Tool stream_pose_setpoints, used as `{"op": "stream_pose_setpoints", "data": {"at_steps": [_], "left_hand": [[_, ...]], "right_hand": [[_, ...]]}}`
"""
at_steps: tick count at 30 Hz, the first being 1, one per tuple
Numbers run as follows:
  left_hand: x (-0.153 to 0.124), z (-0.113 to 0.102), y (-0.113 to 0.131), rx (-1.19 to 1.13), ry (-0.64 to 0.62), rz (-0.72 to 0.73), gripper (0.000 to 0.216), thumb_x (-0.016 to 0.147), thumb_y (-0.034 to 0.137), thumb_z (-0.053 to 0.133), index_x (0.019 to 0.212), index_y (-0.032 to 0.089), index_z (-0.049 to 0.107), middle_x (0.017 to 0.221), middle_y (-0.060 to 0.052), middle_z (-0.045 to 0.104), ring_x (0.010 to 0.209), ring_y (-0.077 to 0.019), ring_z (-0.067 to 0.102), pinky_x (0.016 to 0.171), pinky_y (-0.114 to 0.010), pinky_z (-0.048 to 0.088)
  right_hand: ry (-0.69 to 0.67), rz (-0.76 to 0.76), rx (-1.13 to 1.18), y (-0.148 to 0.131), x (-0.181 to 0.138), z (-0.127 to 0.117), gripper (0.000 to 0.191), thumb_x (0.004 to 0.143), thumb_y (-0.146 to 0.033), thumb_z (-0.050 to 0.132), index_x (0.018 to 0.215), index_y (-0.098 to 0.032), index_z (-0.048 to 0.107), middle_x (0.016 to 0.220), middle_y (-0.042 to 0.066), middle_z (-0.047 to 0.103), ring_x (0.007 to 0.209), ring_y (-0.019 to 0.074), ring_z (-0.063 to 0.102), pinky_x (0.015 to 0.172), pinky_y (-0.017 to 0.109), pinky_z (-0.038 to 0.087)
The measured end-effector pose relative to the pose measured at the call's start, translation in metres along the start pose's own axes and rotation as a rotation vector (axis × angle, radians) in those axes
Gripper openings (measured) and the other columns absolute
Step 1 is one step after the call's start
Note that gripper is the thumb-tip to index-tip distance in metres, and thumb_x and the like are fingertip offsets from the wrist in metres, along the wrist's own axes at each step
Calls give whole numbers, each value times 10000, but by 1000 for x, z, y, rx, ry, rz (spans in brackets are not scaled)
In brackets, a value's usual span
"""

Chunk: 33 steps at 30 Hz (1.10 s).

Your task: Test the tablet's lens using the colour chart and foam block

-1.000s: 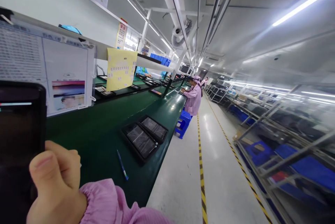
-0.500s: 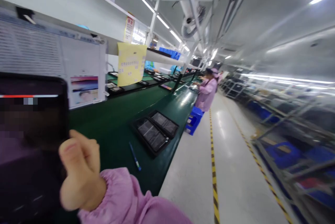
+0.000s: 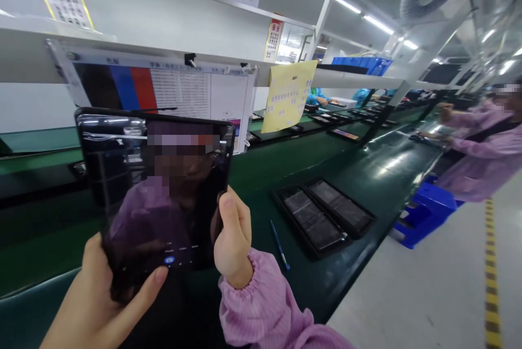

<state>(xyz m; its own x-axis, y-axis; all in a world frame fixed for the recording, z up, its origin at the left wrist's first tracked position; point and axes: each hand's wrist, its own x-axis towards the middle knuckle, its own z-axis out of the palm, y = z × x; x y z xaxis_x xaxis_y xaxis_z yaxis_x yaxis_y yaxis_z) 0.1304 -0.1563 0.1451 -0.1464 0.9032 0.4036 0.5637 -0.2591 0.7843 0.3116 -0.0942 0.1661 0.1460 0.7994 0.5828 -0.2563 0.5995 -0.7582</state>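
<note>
Above the near edge of the green table [image 3: 253, 175], my left hand [image 3: 98, 300] and right hand [image 3: 230, 240] clamp a dark glossy tablet [image 3: 155, 191] upright; I judge screen inspection underway, needing a steady grip next.

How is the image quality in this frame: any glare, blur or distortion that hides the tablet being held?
Head view: the tablet is sharp, but its dark glass mirrors the ceiling lights and the wearer, masking the screen content; both the left hand and right hand are clear; wide-angle bending curves the shelf; the co-worker at right is smeared.
</note>
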Motion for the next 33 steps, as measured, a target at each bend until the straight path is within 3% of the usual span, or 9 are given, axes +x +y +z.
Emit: {"op": "stream_pose_setpoints", "data": {"at_steps": [5, 8, 11, 16, 21, 26, 33], "left_hand": [[-3, -2, 11, -32, -67, -92, 664, 862, 719, 675, 1268, 244, 449, 1034, -84, 659, 903, -326, 755, 559, -334, 629], [-3, -2, 13, -36, -63, -114, 705, 848, 744, 664, 1288, 242, 438, 1028, -87, 686, 892, -320, 759, 570, -330, 648], [-3, -2, 14, -30, -56, -117, 721, 831, 749, 677, 1288, 243, 446, 1034, -83, 685, 902, -321, 757, 582, -327, 653], [-3, -1, 11, -62, -59, -134, 717, 819, 703, 718, 1287, 234, 445, 1043, -93, 685, 868, -323, 759, 525, -320, 632], [-3, 1, 14, -125, -38, -161, 750, 759, 658, 787, 1279, 240, 445, 971, -62, 684, 831, -333, 756, 486, -335, 608], [1, 3, 20, -94, -22, -194, 690, 769, 643, 785, 1218, 235, 457, 962, -80, 701, 807, -327, 752, 521, -357, 619], [-2, 1, 15, -113, -53, -117, 701, 779, 582, 797, 1283, 255, 437, 964, -42, 624, 757, -271, 691, 515, -333, 571]], "right_hand": [[128, 70, -42, 0, -4, 2, 475, 1028, -643, 538, 905, -226, 727, 750, 39, 604, 784, 239, 612, 730, 362, 546], [185, 116, -42, -2, -7, 4, 488, 986, -681, 581, 1029, -231, 765, 899, 81, 677, 964, 287, 656, 821, 400, 581], [194, 118, -30, -2, -7, 4, 494, 975, -691, 596, 1052, -234, 770, 938, 85, 694, 1015, 295, 665, 851, 405, 595], [161, 80, -25, -2, -5, 3, 486, 1000, -672, 580, 1056, -226, 767, 880, 80, 695, 931, 281, 684, 769, 380, 603], [25, 9, 50, -4, -1, 2, 444, 1087, -560, 495, 1001, -226, 776, 783, 44, 673, 728, 221, 652, 652, 331, 547], [-87, -17, 192, -6, 3, 2, 375, 1115, -473, 484, 1105, -237, 776, 892, 53, 728, 809, 217, 703, 699, 318, 580], [-83, -11, 195, -4, 3, 3, 390, 1106, -493, 482, 1096, -241, 779, 916, 61, 742, 836, 231, 724, 726, 331, 616]]}}
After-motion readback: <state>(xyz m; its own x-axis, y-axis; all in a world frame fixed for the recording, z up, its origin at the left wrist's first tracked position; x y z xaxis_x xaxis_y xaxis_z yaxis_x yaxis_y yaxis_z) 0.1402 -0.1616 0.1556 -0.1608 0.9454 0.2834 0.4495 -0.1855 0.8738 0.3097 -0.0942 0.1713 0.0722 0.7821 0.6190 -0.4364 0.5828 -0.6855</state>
